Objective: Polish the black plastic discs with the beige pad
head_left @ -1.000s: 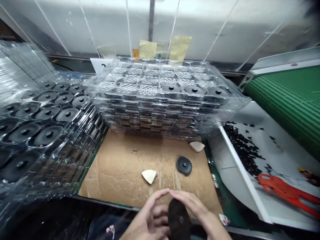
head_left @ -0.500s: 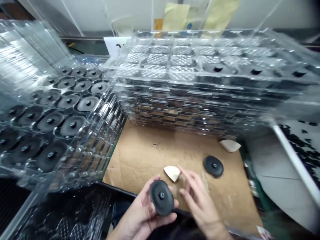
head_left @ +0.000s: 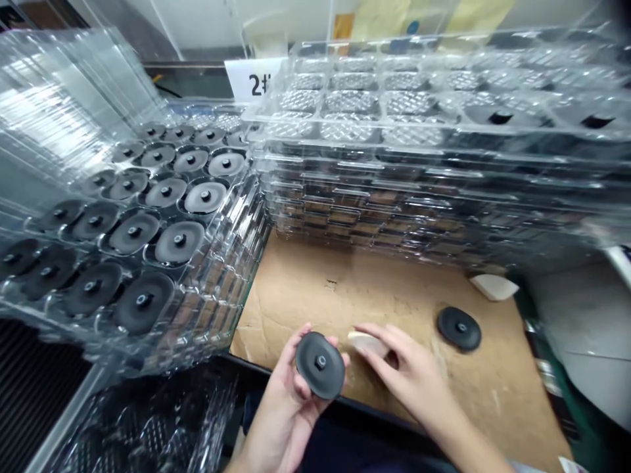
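My left hand (head_left: pixel 290 401) grips a black round disc (head_left: pixel 320 365) with a small centre hub, held upright at the near edge of a cardboard sheet (head_left: pixel 394 295). My right hand (head_left: pixel 409 374) rests on the cardboard just right of the disc, fingers closed round a cream wedge-shaped piece (head_left: pixel 365 341). A second black disc (head_left: pixel 459 328) lies flat on the cardboard to the right. Another cream wedge (head_left: pixel 493 286) lies beyond it, near the tray stack.
A stack of clear blister trays (head_left: pixel 434 171) stands behind the cardboard, its top tray holding a few discs. On the left a tilted tray stack (head_left: pixel 123 230) is filled with black discs. A white label (head_left: pixel 254 80) stands at the back. Dark trays (head_left: pixel 148 427) sit low at front left.
The view has shifted left. My left hand still holds the disc upright. My right hand has come down onto the cream wedge on the cardboard and closed on it.
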The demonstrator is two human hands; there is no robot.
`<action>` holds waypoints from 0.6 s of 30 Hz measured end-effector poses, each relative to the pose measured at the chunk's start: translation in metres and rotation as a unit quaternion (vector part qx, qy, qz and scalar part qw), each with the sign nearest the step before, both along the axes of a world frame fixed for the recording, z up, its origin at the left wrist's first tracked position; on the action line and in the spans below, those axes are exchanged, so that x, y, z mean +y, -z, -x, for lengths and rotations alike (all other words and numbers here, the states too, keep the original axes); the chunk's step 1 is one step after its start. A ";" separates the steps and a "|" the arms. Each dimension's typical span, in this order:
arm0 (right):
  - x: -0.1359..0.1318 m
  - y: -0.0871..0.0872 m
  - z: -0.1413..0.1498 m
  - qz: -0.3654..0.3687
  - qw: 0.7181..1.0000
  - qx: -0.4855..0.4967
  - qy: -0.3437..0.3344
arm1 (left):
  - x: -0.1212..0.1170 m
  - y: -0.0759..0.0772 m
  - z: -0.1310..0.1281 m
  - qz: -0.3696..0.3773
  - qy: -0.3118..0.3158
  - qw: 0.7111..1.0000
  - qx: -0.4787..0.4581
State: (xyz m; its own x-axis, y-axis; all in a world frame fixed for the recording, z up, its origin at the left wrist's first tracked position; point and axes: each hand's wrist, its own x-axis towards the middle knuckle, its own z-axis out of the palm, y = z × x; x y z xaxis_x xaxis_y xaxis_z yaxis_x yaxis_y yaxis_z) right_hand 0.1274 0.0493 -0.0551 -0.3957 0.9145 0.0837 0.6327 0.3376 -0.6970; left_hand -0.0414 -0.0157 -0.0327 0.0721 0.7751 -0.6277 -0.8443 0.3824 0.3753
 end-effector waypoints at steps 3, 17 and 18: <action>-0.005 -0.042 0.018 -0.023 0.998 0.063 -0.014 | 0.002 -0.001 -0.004 -0.006 0.013 1.000 0.024; -0.035 -0.073 0.001 -0.051 0.987 0.076 -0.130 | 0.005 -0.015 -0.022 -0.047 0.095 0.994 -0.011; -0.037 -0.075 -0.008 -0.040 0.989 0.059 -0.127 | 0.006 -0.015 -0.023 -0.042 0.099 0.994 -0.013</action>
